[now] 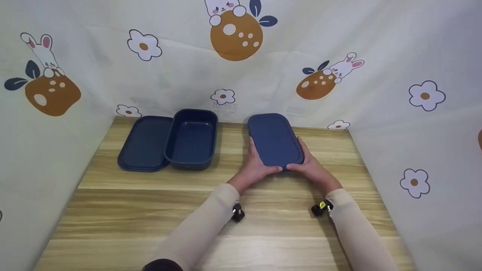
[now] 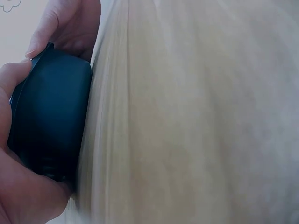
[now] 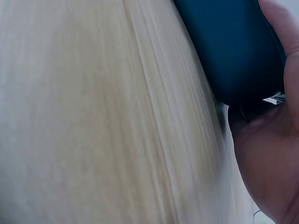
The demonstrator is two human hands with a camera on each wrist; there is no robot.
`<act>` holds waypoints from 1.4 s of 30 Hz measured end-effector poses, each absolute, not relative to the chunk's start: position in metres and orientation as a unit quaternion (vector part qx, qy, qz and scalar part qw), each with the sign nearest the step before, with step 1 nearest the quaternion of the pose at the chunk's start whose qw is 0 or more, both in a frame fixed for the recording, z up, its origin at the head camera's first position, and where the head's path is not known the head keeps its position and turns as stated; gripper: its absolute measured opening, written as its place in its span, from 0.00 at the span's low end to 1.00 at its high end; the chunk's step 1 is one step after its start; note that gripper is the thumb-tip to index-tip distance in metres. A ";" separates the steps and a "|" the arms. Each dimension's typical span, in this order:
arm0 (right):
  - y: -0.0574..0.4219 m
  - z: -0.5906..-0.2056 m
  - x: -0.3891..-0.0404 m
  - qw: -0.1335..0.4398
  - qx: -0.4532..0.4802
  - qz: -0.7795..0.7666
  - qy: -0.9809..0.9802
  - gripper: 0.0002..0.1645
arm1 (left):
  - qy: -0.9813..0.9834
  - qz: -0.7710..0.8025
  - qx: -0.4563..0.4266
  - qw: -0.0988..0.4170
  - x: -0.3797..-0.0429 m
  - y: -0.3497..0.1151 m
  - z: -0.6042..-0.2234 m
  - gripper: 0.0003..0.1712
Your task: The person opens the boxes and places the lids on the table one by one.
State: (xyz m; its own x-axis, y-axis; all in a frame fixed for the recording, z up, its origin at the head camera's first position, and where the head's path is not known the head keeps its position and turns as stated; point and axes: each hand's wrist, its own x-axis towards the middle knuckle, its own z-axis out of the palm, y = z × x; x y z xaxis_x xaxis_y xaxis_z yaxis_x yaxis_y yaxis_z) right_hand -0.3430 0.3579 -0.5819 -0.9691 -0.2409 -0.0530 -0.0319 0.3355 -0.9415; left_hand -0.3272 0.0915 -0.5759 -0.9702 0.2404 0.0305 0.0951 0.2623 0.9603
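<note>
A dark blue lidded food container is on the wooden table toward the back right, its lid lying over the top. Along its left side my left hand grips it, thumb at the near edge. My right hand holds the right side, and the two thumbs almost meet at the front. In the left wrist view the container's near wall shows between both hands, low at the tabletop. The right wrist view shows the container's wall beside my right palm. The fingertips on the far sides are mostly hidden.
To the left stands an uncovered dark blue container, with nothing visible inside. A matching lid lies left of it, its right edge overlapped by that container. Printed cloth walls in the table at the back and both sides.
</note>
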 end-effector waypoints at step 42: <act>0.332 -0.563 -0.315 0.009 -0.076 -0.573 0.816 0.80 | 0.782 0.595 0.173 0.071 -0.329 0.072 -0.555 0.95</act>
State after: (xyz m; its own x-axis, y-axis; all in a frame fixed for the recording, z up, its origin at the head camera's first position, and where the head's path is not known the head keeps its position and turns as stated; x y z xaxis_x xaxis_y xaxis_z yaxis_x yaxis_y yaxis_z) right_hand -0.3153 0.3324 -0.5629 -0.9883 -0.1337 0.0730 -0.1141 0.3326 -0.9362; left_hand -0.3290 0.0717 -0.5546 -0.9298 0.3557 0.0948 0.1860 0.2317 0.9548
